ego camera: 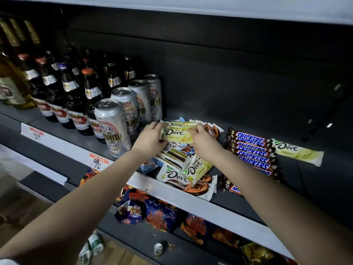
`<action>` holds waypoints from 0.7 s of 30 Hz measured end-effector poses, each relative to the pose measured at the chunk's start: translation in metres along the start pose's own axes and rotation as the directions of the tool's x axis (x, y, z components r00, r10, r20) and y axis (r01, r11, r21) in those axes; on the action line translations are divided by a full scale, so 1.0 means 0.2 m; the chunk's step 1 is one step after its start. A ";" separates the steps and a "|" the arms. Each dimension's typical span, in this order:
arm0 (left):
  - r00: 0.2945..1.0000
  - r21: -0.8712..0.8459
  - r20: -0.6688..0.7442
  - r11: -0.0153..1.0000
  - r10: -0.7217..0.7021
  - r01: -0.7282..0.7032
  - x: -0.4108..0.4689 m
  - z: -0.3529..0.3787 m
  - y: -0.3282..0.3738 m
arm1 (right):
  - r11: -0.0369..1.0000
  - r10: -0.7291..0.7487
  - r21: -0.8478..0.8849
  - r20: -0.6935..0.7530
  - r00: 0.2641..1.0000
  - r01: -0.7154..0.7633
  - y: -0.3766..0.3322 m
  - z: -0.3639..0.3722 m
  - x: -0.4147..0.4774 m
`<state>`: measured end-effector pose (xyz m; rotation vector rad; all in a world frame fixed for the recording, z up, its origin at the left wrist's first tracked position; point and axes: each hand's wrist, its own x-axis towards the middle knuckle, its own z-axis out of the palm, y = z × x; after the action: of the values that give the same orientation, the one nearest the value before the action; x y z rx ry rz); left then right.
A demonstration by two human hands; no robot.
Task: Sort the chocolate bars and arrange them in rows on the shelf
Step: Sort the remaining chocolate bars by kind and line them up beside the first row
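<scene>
Blocking much of the jumbled pile of Dove bars [183,169] beneath them, the left hand [150,137] and the right hand [202,142] each pinch one end of two pale yellow Dove bars [177,131], held level and edge to edge just above the dark shelf [315,184]. Behind the hands only crimped corners of further wrappers poke out, too little to name. Right of the right hand lies a neat row of Snickers bars [252,152] (its nearest few are cut off by the right forearm), and beyond that row a single yellow Dove bar [298,152] lies flat, alone. The held bars are long and slim, in glossy film with dark script lettering; the small print under the logo is unreadable. The pile below mixes white, brown and yellow wrappers lying crosswise over one another. Left of the left hand stand smooth silver cans [112,125], then dark glass bottles [74,104] further left. Below the forearms, crinkled blue and orange snack bags [152,213] blur together.
</scene>
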<state>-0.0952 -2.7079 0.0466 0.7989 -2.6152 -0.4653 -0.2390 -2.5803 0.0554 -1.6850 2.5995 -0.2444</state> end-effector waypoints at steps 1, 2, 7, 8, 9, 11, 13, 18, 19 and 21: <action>1.000 0.020 0.000 1.000 0.005 -0.005 0.00 0.00 0.01 | 1.000 -0.003 -0.006 -0.017 1.000 0.003 0.00 -0.01 -0.01; 1.000 0.029 -0.005 1.000 0.013 -0.013 0.00 0.00 0.02 | 1.000 -0.004 -0.018 -0.041 0.999 0.004 0.01 -0.02 -0.01; 0.994 -0.004 -0.068 0.996 0.089 -0.089 0.05 0.01 0.13 | 0.998 -0.004 -0.068 -0.186 0.983 -0.009 0.10 -0.11 -0.10; 0.991 -0.006 -0.079 0.994 0.104 -0.105 0.06 0.01 0.16 | 0.998 0.005 -0.061 -0.219 0.976 -0.018 0.13 -0.12 -0.12; 0.989 -0.004 -0.086 0.993 0.118 -0.119 0.08 0.02 0.20 | 0.998 0.011 -0.049 -0.249 0.968 -0.024 0.16 -0.14 -0.15; 0.984 0.001 -0.104 0.989 0.147 -0.148 0.10 0.04 0.29 | 0.999 0.024 -0.020 -0.301 0.953 -0.031 0.24 -0.15 -0.19; 0.968 0.002 -0.136 0.977 0.212 -0.214 0.13 0.07 0.39 | 0.998 0.059 0.000 -0.344 0.937 -0.063 0.33 -0.17 -0.25; 0.936 -0.002 -0.090 0.940 0.341 -0.342 0.18 0.17 0.66 | 0.983 0.180 0.051 -0.385 0.905 -0.173 0.58 -0.21 -0.45; 0.930 -0.004 -0.077 0.932 0.360 -0.362 0.19 0.20 0.71 | 0.980 0.199 0.068 -0.390 0.899 -0.188 0.62 -0.22 -0.50; 0.916 -0.016 -0.052 0.917 0.398 -0.399 0.20 0.25 0.81 | 0.972 0.234 0.080 -0.397 0.888 -0.220 0.70 -0.24 -0.59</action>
<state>-0.2234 -2.5933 0.0783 0.2459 -2.6254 -0.3544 -0.3227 -2.4111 0.0741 -1.4236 3.0305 -0.6897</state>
